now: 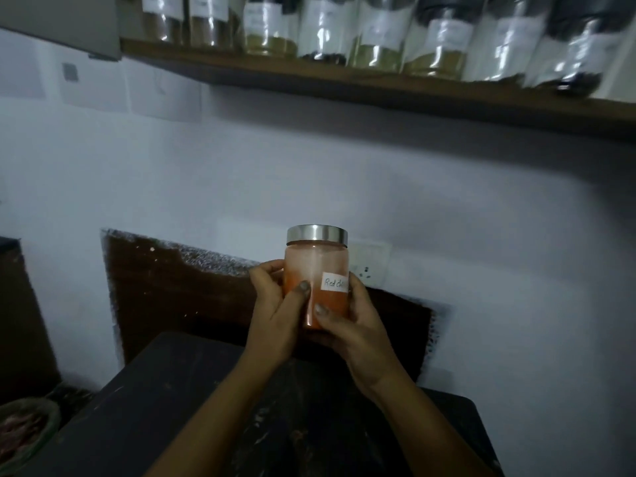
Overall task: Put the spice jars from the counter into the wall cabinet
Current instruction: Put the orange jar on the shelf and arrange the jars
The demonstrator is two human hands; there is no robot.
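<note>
The spice jar [316,266] sits at the centre of the frame, held upright in the air above the dark desk [172,407] and in front of the white wall, well below the cabinet shelf [378,91] that runs across the top of the frame. The jar looks like a stiff, clear-walled cylinder with a smooth side that could slip in a loose grip. If it is glass, which cannot be told for sure, a knock or a drop would break it. The orange-red powder fills roughly the lower half, so it is probably moderately heavy and bottom-weighted. A steel lid [317,234] caps it, and a white label [335,280] is on the front. The body is the safer place to take hold, since the lid might turn or lift off. The left hand [275,304] is curled round the jar's lower left side with its thumb across the front. The right hand [354,325] wraps the lower right side and cups near the base, thumb also on the front. A row of labelled jars [378,29] already lines the shelf, so the jar will likely need a gap among them.
</note>
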